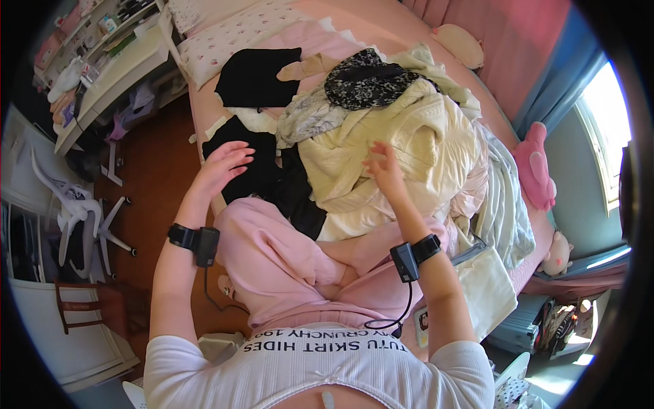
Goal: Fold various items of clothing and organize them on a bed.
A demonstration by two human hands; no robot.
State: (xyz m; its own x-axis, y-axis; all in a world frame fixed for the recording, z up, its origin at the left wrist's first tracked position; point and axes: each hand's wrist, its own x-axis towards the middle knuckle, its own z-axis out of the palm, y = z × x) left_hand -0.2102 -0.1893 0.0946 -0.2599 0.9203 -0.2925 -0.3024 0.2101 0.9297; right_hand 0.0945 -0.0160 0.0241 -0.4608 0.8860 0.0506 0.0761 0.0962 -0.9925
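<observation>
My left hand [227, 164] hovers over a black garment [251, 166] at the bed's edge, fingers apart and holding nothing. On the other side, my right hand [383, 167] is over a cream knitted garment [424, 128], its fingers loosely bent with nothing visible in them. Whether its fingertips touch the cloth I cannot tell. Beyond my left hand lies a flat black garment [258, 76] with a beige cloth piece [309, 67] overlapping its edge. A black-and-white patterned garment [365, 84] and a pale printed garment [311, 115] rest at the heap's far side.
I sit cross-legged on a pink bed [327, 15]. Pale blue clothing [506, 199] and a white bag [485, 291] lie to the right. Pink plush toys [535, 166] line the wall side. Left of the bed stand a white desk [120, 66] and a white swivel chair [82, 209].
</observation>
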